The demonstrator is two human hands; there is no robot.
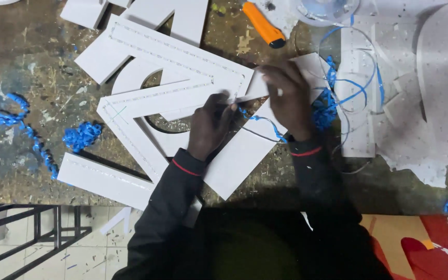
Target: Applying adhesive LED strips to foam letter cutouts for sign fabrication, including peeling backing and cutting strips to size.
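While both hands work at the upper corner of the large white Z-shaped sign letter (146, 129), the main risk is loss of alignment at that corner. The left hand (211, 127) is curled, fingertips pinched at the letter's edge where a blue plastic strip (257, 120) begins; whether it grips the strip or only presses the edge cannot be told. The right hand (286, 98) lies fingers-down on the same corner, pressing it to the wooden workbench (27, 52).

Probable faults:
- The strip could tear short if pulled at a steep angle.
- The letter could slide if the right hand's pressure eases, since it overlaps other white letter pieces (146, 15).
- Loose blue curls (81, 136) and the tangled strip (338, 93) near the right hand could snag.
- The orange utility knife (264, 24) lies near; a blind reach invites a cut.
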